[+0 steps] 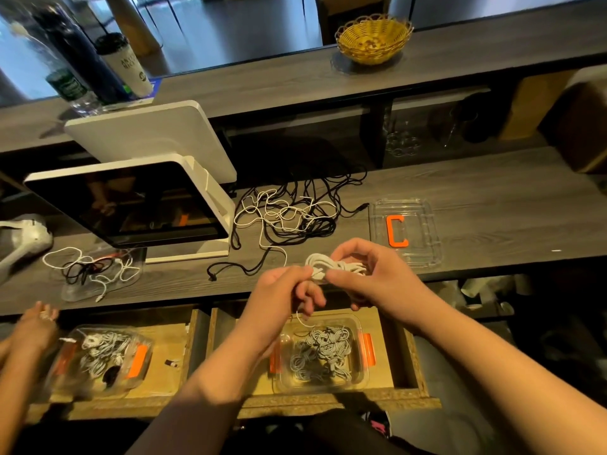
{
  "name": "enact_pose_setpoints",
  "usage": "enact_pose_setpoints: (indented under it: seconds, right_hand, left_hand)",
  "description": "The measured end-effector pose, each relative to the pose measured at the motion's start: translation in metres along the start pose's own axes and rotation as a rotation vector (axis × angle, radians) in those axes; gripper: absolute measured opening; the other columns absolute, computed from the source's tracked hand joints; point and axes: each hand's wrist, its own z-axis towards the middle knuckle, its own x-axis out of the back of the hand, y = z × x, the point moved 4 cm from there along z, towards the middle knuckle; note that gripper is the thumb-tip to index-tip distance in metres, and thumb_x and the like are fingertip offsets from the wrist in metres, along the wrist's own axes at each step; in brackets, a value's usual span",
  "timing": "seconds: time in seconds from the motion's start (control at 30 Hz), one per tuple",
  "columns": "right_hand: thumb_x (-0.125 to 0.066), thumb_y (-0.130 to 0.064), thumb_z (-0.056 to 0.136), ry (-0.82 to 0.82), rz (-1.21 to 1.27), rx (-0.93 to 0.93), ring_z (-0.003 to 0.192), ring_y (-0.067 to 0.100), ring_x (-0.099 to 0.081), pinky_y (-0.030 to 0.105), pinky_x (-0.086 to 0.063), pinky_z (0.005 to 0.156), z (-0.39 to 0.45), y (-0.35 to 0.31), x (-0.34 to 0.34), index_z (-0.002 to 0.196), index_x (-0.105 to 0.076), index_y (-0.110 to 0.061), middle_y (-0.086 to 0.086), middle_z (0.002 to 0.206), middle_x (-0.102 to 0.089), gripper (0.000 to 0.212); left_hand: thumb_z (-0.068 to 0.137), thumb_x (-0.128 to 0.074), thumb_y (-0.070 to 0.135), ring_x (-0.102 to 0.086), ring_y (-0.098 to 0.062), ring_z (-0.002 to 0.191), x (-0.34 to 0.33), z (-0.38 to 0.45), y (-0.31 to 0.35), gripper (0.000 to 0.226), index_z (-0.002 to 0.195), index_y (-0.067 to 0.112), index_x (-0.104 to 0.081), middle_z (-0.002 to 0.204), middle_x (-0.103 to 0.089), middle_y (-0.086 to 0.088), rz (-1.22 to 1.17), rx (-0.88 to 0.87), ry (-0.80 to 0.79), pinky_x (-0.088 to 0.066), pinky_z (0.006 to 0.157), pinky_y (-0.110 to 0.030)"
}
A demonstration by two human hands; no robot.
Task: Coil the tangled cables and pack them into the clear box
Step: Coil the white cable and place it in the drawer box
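Pinching a white cable coil (331, 267), left hand (279, 290) and right hand (371, 274) partly hide it.

Shop counter: point-of-sale screen (131, 205), open drawers (328, 399).

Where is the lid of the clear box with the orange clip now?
In the head view the lid lies flat on the counter, right of the tangled cables and just beyond the right hand.
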Motion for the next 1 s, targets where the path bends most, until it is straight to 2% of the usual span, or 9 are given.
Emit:
enact_pose_setpoints:
  seconds: [0.1, 0.27, 0.37, 0.47, 0.53, 0.67, 0.8, 0.93, 1.0]
  right_hand:
    - [-0.078, -0.024, 0.083, 0.073, -0.206, 0.045, 0.069, 0.013, -0.06, 0.032, -0.053, 0.054, 0.0, 0.012, -0.004, 0.099, -0.063, -0.023, -0.004, 0.091, -0.067, 0.022]
    - [-0.076, -0.042, 0.079, 0.065, -0.421, 0.076, 0.075, 0.021, -0.064, 0.05, -0.056, 0.07, 0.003, 0.02, -0.006, 0.099, -0.062, -0.034, -0.008, 0.092, -0.068, 0.026]
    - [-0.075, -0.036, 0.084, 0.02, -0.302, 0.063, 0.073, 0.033, -0.063, 0.046, -0.056, 0.059, 0.003, 0.021, -0.01, 0.099, -0.062, -0.032, -0.009, 0.092, -0.067, 0.02]
    - [-0.071, -0.024, 0.09, -0.02, -0.329, 0.07, 0.073, 0.018, -0.062, 0.034, -0.055, 0.06, 0.009, 0.016, -0.013, 0.102, -0.065, -0.03, -0.009, 0.09, -0.067, 0.014]
    - [-0.069, -0.02, 0.091, -0.06, -0.316, 0.07, 0.075, 0.014, -0.062, 0.03, -0.055, 0.06, 0.015, 0.011, -0.014, 0.105, -0.068, -0.025, -0.001, 0.093, -0.068, 0.015]
    - [-0.067, -0.015, 0.091, -0.126, -0.065, -0.005, 0.064, 0.016, -0.057, 0.021, -0.052, 0.054, 0.018, 0.006, -0.016, 0.11, -0.07, -0.011, 0.012, 0.098, -0.067, 0.019]
    - [-0.07, -0.027, 0.084, -0.115, 0.122, -0.058, 0.055, 0.011, -0.054, 0.019, -0.047, 0.049, 0.018, 0.01, -0.019, 0.108, -0.068, -0.017, 0.006, 0.089, -0.068, 0.026]
    - [-0.073, -0.023, 0.081, -0.059, 0.122, -0.087, 0.053, 0.009, -0.054, 0.018, -0.046, 0.045, 0.018, 0.016, -0.02, 0.105, -0.063, -0.01, 0.008, 0.081, -0.064, 0.029]
    - [-0.074, -0.022, 0.081, -0.048, 0.052, -0.099, 0.056, 0.012, -0.056, 0.019, -0.048, 0.047, 0.017, 0.022, -0.017, 0.103, -0.063, -0.01, 0.007, 0.083, -0.066, 0.028]
  left_hand:
    - [0.102, -0.048, 0.023, -0.045, -0.014, 0.05, 0.01, 0.005, -0.01, 0.037, 0.071, 0.01, -0.063, 0.057, -0.059, -0.005, 0.303, -0.003, 0.027, -0.037, 0.051, -0.024]
    - [0.101, -0.052, 0.033, -0.048, -0.011, 0.049, 0.014, 0.006, -0.019, 0.039, 0.069, 0.014, -0.063, 0.056, -0.06, -0.002, 0.443, -0.034, 0.027, -0.039, 0.052, -0.022]
    - [0.102, -0.049, 0.022, -0.053, -0.015, 0.058, 0.015, 0.005, -0.02, 0.037, 0.067, 0.01, -0.056, 0.064, -0.062, -0.008, 0.133, 0.0, -0.004, -0.045, 0.061, -0.026]
    - [0.094, -0.053, 0.016, -0.056, -0.014, 0.067, 0.013, 0.003, -0.023, 0.021, 0.075, 0.006, -0.053, 0.069, -0.062, -0.009, -0.245, 0.04, 0.011, -0.045, 0.072, -0.029]
    - [0.086, -0.056, 0.016, -0.058, -0.013, 0.069, 0.013, 0.003, -0.025, 0.024, 0.064, 0.008, -0.05, 0.07, -0.061, -0.01, -0.406, 0.04, 0.009, -0.045, 0.075, -0.03]
    - [0.092, -0.053, 0.014, -0.05, -0.013, 0.064, 0.02, 0.004, -0.025, 0.041, 0.053, 0.014, -0.041, 0.068, -0.051, -0.007, -0.565, 0.058, -0.036, -0.046, 0.068, -0.028]
    - [0.093, -0.044, 0.015, -0.038, -0.011, 0.056, 0.018, 0.008, -0.022, 0.043, 0.051, 0.02, -0.04, 0.06, -0.04, 0.001, -0.74, 0.092, -0.072, -0.038, 0.057, -0.024]
    - [0.088, -0.053, 0.02, -0.035, -0.014, 0.053, 0.03, 0.016, -0.029, 0.036, 0.053, 0.015, -0.045, 0.055, -0.039, 0.0, -0.415, 0.066, 0.032, -0.036, 0.052, -0.025]
    - [0.087, -0.063, 0.019, -0.044, -0.015, 0.058, 0.038, 0.019, -0.035, 0.02, 0.077, 0.002, -0.059, 0.063, -0.051, -0.005, -0.115, 0.044, 0.111, -0.042, 0.055, -0.025]
